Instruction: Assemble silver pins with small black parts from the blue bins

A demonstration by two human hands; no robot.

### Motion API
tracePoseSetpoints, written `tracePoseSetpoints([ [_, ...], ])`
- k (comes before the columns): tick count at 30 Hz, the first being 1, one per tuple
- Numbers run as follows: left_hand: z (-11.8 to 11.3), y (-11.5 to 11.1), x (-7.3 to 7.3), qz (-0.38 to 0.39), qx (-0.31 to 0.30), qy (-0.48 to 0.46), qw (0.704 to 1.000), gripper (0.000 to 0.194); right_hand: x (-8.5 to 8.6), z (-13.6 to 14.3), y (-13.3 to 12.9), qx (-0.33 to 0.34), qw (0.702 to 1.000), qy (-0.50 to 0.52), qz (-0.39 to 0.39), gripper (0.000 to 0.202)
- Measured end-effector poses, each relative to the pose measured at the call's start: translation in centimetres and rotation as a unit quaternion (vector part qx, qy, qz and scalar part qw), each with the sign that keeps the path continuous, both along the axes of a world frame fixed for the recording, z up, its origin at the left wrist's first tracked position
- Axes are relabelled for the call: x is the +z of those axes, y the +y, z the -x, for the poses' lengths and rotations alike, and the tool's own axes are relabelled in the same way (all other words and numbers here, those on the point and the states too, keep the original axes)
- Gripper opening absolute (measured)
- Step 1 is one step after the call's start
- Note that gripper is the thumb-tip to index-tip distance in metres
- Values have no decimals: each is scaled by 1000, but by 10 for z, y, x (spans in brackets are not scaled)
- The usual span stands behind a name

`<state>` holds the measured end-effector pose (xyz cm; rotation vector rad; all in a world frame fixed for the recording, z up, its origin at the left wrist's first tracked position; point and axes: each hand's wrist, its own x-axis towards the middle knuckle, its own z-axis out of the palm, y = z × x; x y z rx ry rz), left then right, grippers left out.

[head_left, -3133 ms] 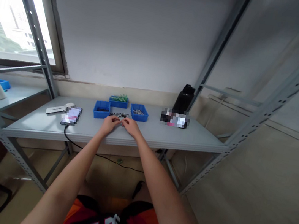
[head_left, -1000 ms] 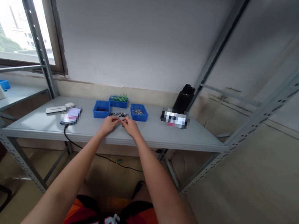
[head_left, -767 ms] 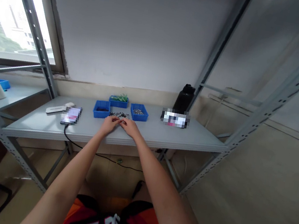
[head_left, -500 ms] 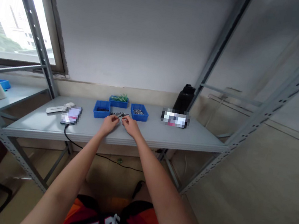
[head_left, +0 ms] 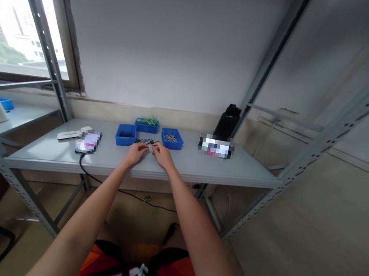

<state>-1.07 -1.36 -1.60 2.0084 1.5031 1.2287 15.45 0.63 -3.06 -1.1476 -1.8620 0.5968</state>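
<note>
My left hand (head_left: 136, 152) and my right hand (head_left: 160, 154) are near each other at the middle of the grey shelf, fingers pinched together; whatever they hold is too small to make out. Just behind them lies a pile of small black and silver pieces (head_left: 146, 141). A blue tray of dark pieces (head_left: 124, 141) stands behind my left hand, and a blue tray of silver pieces (head_left: 172, 145) is behind my right. Between these, farther back, is a blue tray with green strips (head_left: 146, 128).
A blurred-screen phone (head_left: 89, 142) with a black cable and a white device (head_left: 68, 135) lie at the left. To the right, a second phone (head_left: 216, 146) leans before a black bottle (head_left: 228, 122). Metal posts flank the shelf (head_left: 236, 170).
My hands have shifted very slightly to the right, with the fingers still pinched. The trays, pile, phones and bottle have not moved.
</note>
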Motion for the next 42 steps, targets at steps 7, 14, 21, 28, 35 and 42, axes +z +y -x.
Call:
tracePoseSetpoints([
  [7, 1, 3, -2, -7, 23, -4, 1000, 20, -1, 1, 2, -4, 1000, -14, 18, 16],
  [14, 2, 5, -4, -8, 36, -13, 999, 20, -4, 1, 8, -30, 999, 21, 30, 17],
  [21, 1, 3, -3, -7, 34, -20, 999, 20, -6, 1, 9, -30, 999, 19, 19, 16],
  [28, 1, 1, 2, -22, 48, -47, 997, 17, 1, 1, 0, -15, 999, -43, 19, 16],
  [35, 0, 0, 3, -52, 55, -58, 995, 17, 8, 4, -12, -2, 984, -177, -27, 21],
  [42, -1, -1, 4, -44, 52, -63, 996, 13, 10, 5, -16, 5, 970, -238, -45, 23],
])
